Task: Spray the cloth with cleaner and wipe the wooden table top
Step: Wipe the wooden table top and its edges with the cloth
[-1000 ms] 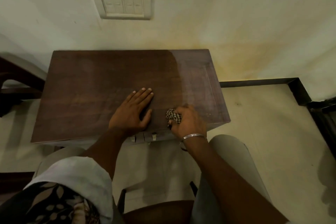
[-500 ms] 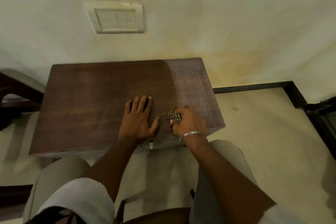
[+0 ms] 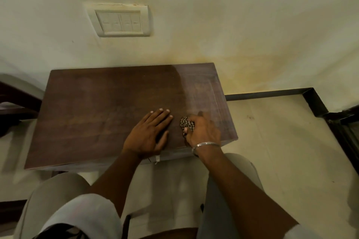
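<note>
Nearest the camera, both forearms reach forward over the knees. The left hand lies flat on the desk near its front edge, fingers released and straight, bracing. Just to its right, not touching it, the right hand has its fingers grasping the bunched checked cloth, which is pressed to the wood close to the front right corner. Over the last second neither hand has shifted noticeably on the top; only the view has moved. Judgement: wiping is under way but confined to a small patch, and most of the surface beyond remains to be done. No cleaner bottle is in view. On the far wall is a switch plate.
</note>
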